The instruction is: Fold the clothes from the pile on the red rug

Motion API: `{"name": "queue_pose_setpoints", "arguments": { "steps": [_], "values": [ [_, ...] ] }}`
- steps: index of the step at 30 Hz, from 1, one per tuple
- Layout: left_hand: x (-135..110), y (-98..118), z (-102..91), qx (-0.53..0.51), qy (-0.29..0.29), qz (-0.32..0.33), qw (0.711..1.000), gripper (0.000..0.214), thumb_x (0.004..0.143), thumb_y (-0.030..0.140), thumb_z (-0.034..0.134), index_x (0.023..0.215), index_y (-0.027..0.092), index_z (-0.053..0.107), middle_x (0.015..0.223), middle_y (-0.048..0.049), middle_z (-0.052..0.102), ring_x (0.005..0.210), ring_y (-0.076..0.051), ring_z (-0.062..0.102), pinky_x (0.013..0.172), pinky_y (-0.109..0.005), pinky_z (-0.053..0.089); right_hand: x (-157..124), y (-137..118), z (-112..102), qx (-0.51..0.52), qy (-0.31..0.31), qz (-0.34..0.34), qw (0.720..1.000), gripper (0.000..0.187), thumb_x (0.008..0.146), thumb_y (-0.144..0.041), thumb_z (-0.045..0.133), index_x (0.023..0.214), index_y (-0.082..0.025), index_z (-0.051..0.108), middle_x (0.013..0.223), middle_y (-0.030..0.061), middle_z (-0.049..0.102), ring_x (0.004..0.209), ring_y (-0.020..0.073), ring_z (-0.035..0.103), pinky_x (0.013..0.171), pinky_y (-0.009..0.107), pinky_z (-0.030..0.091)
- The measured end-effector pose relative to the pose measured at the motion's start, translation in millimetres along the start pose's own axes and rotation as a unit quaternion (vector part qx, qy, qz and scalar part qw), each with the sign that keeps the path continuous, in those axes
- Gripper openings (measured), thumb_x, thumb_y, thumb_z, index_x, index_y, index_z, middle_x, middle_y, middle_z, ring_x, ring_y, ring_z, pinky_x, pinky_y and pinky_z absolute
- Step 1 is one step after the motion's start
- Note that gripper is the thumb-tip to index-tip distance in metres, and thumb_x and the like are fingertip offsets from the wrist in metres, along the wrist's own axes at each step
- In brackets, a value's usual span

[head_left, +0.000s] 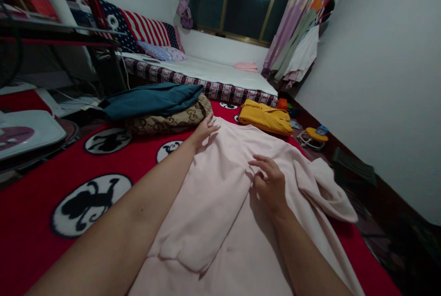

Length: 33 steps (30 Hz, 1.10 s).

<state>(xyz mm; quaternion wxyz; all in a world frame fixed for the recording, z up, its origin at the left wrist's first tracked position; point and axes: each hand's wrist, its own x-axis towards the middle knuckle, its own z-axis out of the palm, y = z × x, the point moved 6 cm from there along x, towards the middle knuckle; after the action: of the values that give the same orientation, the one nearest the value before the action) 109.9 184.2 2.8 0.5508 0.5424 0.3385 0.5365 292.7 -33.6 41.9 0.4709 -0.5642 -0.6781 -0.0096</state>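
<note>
A pale pink long-sleeved top (pixel 227 213) lies spread out in front of me, its neckline at the far end. One sleeve (pixel 203 227) is folded inward across the body; the other (pixel 330 185) sticks out bunched at the right. My left hand (pixel 206 131) rests at the far left shoulder of the top, fingers stretched out on the fabric. Over the middle of the top is my right hand (pixel 272 181), beside the upper edge of the folded sleeve. Its fingers are bent and apart, with no cloth visible between them.
A red blanket (pixel 31 222) with round black-and-white figures lies underneath. Beyond are a folded yellow garment (pixel 265 116), a teal garment (pixel 155 98) on a brown patterned one (pixel 165 123), and a bed (pixel 213 68). A desk (pixel 62 34) stands left; a stool (pixel 315 135) stands right.
</note>
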Motion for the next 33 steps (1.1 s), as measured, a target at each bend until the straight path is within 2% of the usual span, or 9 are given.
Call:
{"name": "queue_pose_setpoints", "arguments": {
  "steps": [3,7,12,17,23,25,29,31,33],
  "values": [
    [-1,1,9.9,-0.011,-0.101,0.014,0.995,0.096,0.063,0.029,0.075,0.148,0.028,0.029,0.154,-0.0114,0.028,0.140,-0.028,0.030,0.106,-0.038,0.034,-3,-51,-2,0.090,-0.063,-0.063,0.992,0.030,0.077,-0.007,0.052,0.096,-0.024,0.068,0.109,0.0063,0.064,0.104,0.0220,0.058,0.091,0.039,0.046],
    [0,1,11.0,-0.025,-0.134,0.032,0.990,0.102,0.063,0.030,0.074,0.150,0.020,0.023,0.154,-0.0149,0.027,0.139,-0.031,0.031,0.111,-0.042,0.028,-34,-124,26,0.194,-0.373,-0.151,0.895,0.041,0.075,-0.035,0.075,0.112,-0.024,0.064,0.110,0.0062,0.064,0.101,0.0205,0.058,0.089,0.033,0.043],
    [-1,1,11.5,-0.014,-0.136,0.055,0.989,0.100,0.060,0.028,0.072,0.149,0.014,0.028,0.154,-0.0161,0.027,0.140,-0.032,0.028,0.112,-0.042,0.025,-62,-141,52,0.130,-0.488,-0.184,0.843,0.026,0.073,-0.036,0.077,0.093,-0.021,0.068,0.093,0.0036,0.066,0.087,0.0180,0.057,0.079,0.030,0.040],
    [0,1,8.5,0.051,-0.118,0.055,0.990,0.090,0.062,0.029,0.070,0.144,0.012,0.038,0.152,-0.0160,0.033,0.140,-0.031,0.030,0.112,-0.039,0.025,-42,-134,28,0.314,-0.491,-0.062,0.810,0.016,0.080,-0.030,0.071,0.080,-0.014,0.068,0.083,0.0053,0.065,0.078,0.0149,0.060,0.070,0.025,0.044],
    [-1,1,6.2,0.138,-0.083,0.059,0.985,0.076,0.064,0.024,0.065,0.136,0.010,0.050,0.132,-0.0147,0.057,0.119,-0.027,0.054,0.103,-0.037,0.039,-50,-110,26,0.434,-0.576,0.145,0.678,0.030,0.078,-0.040,0.070,0.090,-0.012,0.073,0.083,0.0080,0.070,0.074,0.0155,0.064,0.066,0.025,0.050],
    [0,0,3.3,0.171,-0.046,0.074,0.981,0.065,0.065,0.019,0.063,0.128,0.010,0.058,0.121,-0.0134,0.064,0.109,-0.023,0.061,0.095,-0.034,0.045,-48,-89,39,0.419,-0.502,0.203,0.729,0.032,0.079,-0.042,0.069,0.087,-0.012,0.072,0.077,0.0064,0.070,0.065,0.0140,0.063,0.059,0.024,0.049],
    [3,0,-4.4,0.217,0.033,0.094,0.971,0.043,0.071,0.018,0.060,0.113,0.009,0.067,0.103,-0.0137,0.069,0.091,-0.022,0.064,0.083,-0.035,0.051,-22,-28,27,0.190,-0.113,0.196,0.955,0.019,0.083,-0.032,0.059,0.090,-0.018,0.069,0.091,0.0066,0.068,0.081,0.0182,0.062,0.066,0.028,0.049],
    [2,5,-6.0,0.240,0.060,0.104,0.963,0.031,0.072,0.016,0.060,0.100,0.009,0.072,0.097,-0.0130,0.068,0.088,-0.023,0.063,0.085,-0.038,0.050,-17,-7,18,0.064,-0.008,0.163,0.984,0.029,0.079,-0.026,0.058,0.107,-0.020,0.066,0.110,0.0093,0.063,0.098,0.0228,0.059,0.075,0.033,0.049],
    [-3,16,-2.6,0.280,0.073,0.138,0.947,0.023,0.072,0.011,0.059,0.089,0.012,0.074,0.100,-0.0118,0.065,0.096,-0.024,0.060,0.092,-0.040,0.046,-13,9,20,-0.005,-0.011,0.132,0.991,0.043,0.075,-0.025,0.060,0.117,-0.020,0.062,0.116,0.0108,0.060,0.101,0.0250,0.057,0.083,0.039,0.047]
  ]
}}
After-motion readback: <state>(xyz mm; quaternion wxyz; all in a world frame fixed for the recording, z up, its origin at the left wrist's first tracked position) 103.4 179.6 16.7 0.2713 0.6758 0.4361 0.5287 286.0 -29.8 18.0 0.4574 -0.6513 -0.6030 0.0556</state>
